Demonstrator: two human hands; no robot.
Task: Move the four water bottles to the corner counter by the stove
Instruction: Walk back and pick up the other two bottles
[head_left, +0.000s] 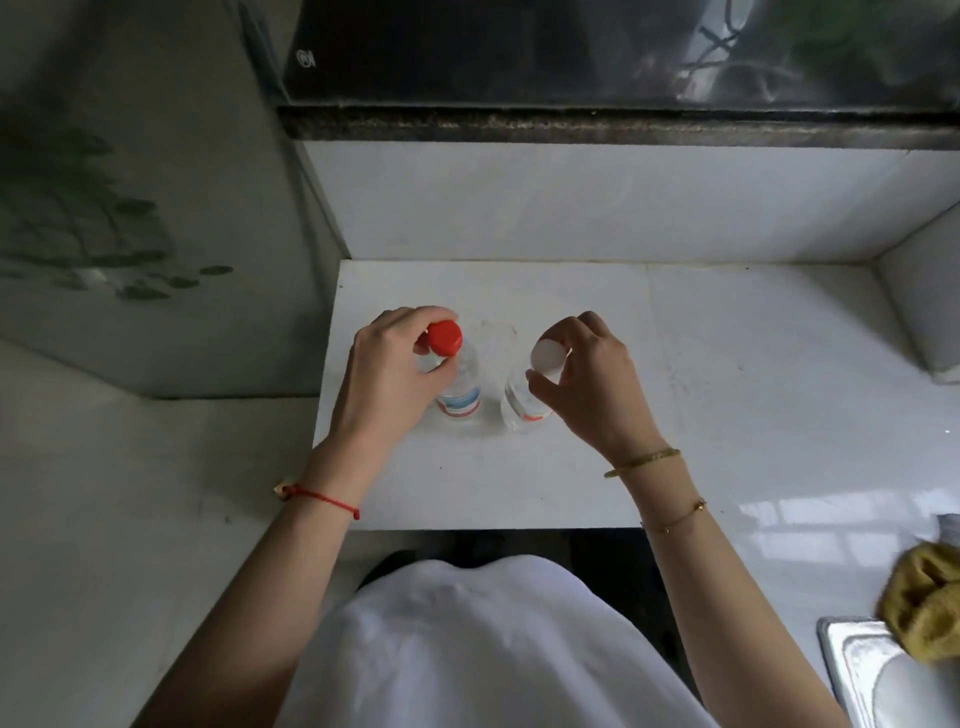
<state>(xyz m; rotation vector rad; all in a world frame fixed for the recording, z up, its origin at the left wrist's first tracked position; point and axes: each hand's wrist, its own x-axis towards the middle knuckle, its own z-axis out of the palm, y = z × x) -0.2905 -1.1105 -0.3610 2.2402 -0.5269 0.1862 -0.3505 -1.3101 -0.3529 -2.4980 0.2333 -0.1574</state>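
Note:
Two clear water bottles stand upright side by side on the white counter. The left one has a red cap and a blue-and-red label. My left hand grips it around the neck, just under the cap. The right bottle has a white cap. My right hand holds it by the neck and cap. No other bottles are in view.
A glass partition rises at the left of the counter. A white tiled wall and a dark window sill are behind. A steel sink with a yellow cloth sits at the lower right.

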